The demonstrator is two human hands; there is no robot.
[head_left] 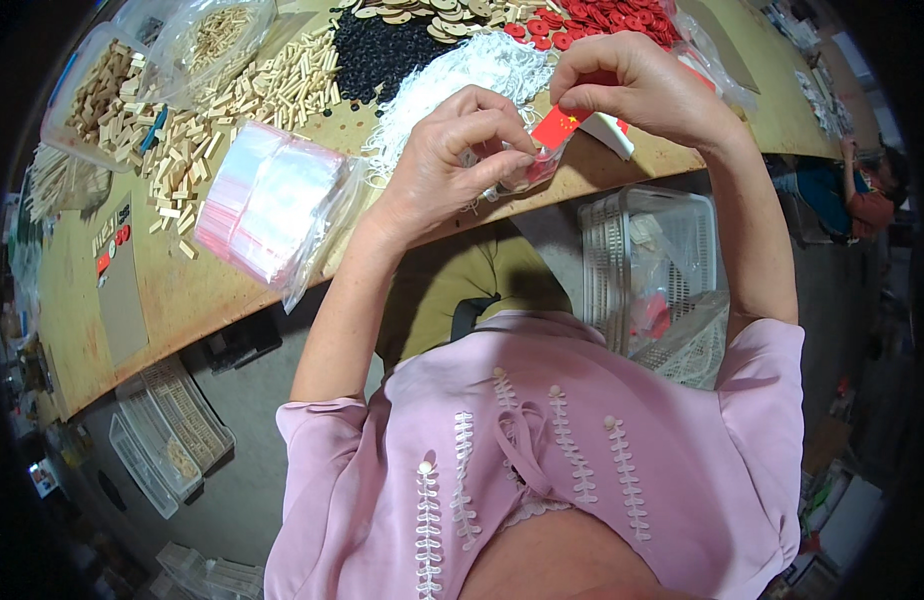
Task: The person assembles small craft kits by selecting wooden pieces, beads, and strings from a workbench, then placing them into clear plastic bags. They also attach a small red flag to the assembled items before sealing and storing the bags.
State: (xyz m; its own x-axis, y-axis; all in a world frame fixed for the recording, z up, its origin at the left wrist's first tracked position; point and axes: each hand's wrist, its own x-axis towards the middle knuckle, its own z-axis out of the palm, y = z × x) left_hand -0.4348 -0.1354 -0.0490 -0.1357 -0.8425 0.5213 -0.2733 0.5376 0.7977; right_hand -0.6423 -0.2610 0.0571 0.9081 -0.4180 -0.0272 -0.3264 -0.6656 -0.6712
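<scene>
In the fingers of my right hand (637,85) is a small red flag piece (554,130) with yellow stars, pinched at its upper edge. My left hand (457,150) is closed on a small clear plastic bag (544,170) at the table's near edge; its contents are hard to make out. The flag's lower end meets the bag's top, but whether it is inside I cannot tell. Beneath my right hand lies a white piece (614,137) with red showing along its edge. A stack of clear zip bags (267,205) rests to the left of my left hand.
Heaped across the table are white strings (482,75), black rings (382,50), red discs (637,18), round wooden pieces (452,18) and wooden sticks (297,75). A plastic box (57,125) holds wooden blocks. Below stand plastic baskets (602,270). Another person (867,195) sits at far right.
</scene>
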